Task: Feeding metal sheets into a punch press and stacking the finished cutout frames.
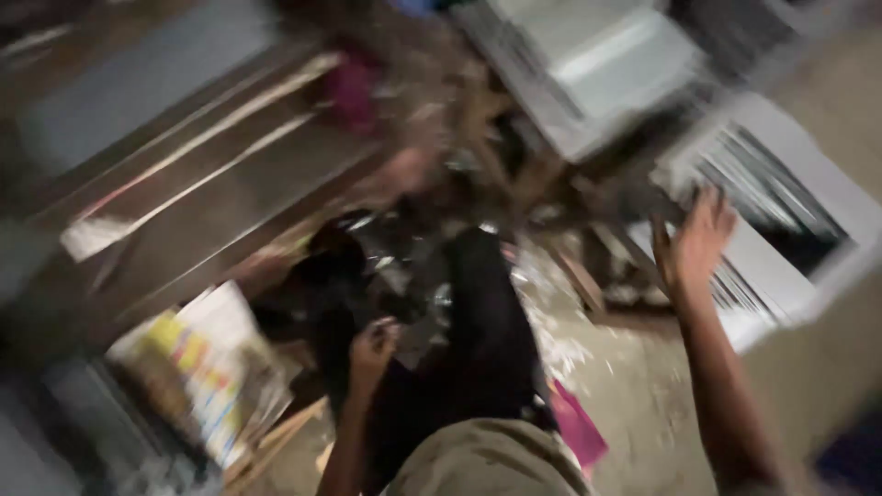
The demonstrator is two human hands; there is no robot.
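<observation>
The view is blurred by motion. My left hand is curled near the middle, over a big black bag or cloth; whether it grips anything is unclear. My right hand is raised at the right with fingers spread and nothing in it, in front of a white slatted unit. My bent knee in khaki cloth shows at the bottom.
A dark wooden panel with pale strips slants across the left. A colourful printed sack lies at lower left. A pink sheet lies on the dusty floor. White grilled boxes stand at the top.
</observation>
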